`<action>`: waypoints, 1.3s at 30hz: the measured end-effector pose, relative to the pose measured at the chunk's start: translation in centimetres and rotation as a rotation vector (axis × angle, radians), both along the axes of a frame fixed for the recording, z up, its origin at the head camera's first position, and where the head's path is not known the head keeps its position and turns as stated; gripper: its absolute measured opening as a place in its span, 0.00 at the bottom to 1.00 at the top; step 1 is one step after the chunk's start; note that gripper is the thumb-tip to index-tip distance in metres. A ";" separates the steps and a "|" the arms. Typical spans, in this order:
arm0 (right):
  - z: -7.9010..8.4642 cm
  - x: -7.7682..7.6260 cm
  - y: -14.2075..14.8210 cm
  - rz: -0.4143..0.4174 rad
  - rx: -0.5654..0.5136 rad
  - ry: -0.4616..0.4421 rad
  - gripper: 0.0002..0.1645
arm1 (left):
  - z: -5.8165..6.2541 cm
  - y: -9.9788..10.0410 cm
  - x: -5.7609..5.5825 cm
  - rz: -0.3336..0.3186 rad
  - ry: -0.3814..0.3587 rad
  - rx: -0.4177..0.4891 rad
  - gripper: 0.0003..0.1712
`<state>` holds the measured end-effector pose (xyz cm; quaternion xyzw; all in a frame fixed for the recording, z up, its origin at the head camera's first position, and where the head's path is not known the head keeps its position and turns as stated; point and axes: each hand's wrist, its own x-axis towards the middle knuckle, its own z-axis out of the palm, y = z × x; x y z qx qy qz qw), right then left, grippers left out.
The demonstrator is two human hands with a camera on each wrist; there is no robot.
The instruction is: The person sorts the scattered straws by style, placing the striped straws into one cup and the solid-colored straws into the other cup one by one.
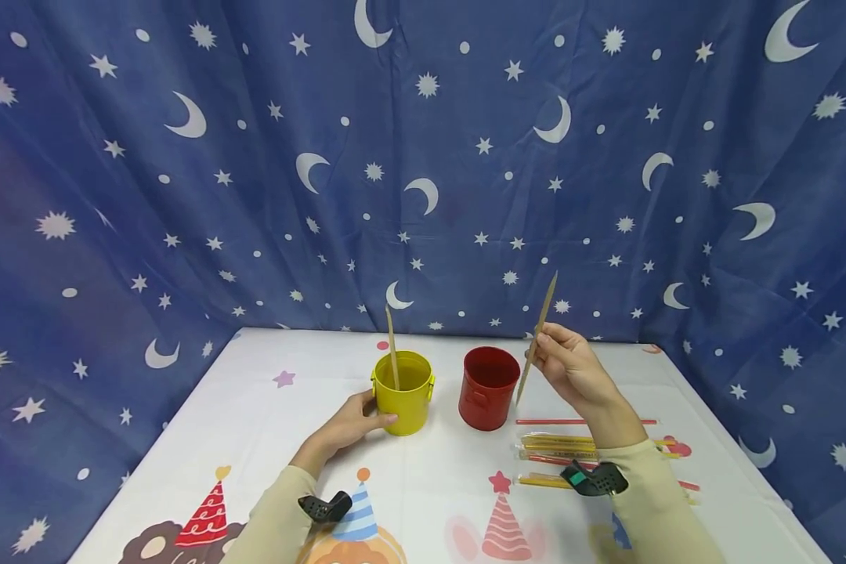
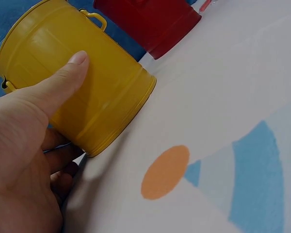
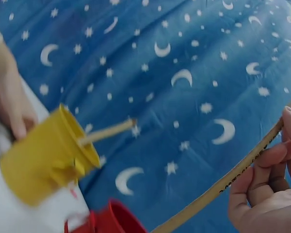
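Observation:
My left hand [image 1: 348, 427] holds the side of a small yellow bucket [image 1: 409, 411], thumb on its near wall and fingers curled behind in the left wrist view. A thin tan stick [image 3: 111, 131] leans inside that bucket, its upper end above the rim. To the right stands a red bucket [image 1: 482, 403], with no hand on it. My right hand [image 1: 574, 364] pinches a long, narrow tan strip [image 1: 540, 321] between thumb and fingers, raised and tilted beside the red bucket. Dark printed lettering runs along this strip in the right wrist view; whether it is a wrapper cannot be told.
Below my right forearm lie a red stick [image 1: 578, 421], clear packets of yellow sticks [image 1: 558, 444] and more thin red and yellow pieces. The white tablecloth [image 1: 437, 486] has printed party hats. A blue curtain [image 1: 423, 219] with moons and stars hangs behind the table.

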<state>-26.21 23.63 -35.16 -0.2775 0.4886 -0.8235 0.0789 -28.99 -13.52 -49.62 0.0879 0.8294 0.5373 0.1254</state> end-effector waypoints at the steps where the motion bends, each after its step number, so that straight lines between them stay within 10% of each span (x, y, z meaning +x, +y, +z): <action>1: 0.2 -0.1 -0.6 0.012 -0.020 -0.010 0.22 | -0.1 0.0 0.1 -0.001 -0.003 -0.002 0.56; 17: 2.7 -2.2 -9.7 -0.030 -0.164 -0.232 0.17 | 0.1 0.1 -0.4 -0.002 0.023 -0.015 0.55; 39: -1.5 -6.3 -16.3 -0.270 0.152 -0.445 0.05 | 0.1 0.1 0.2 -0.001 0.014 -0.013 0.55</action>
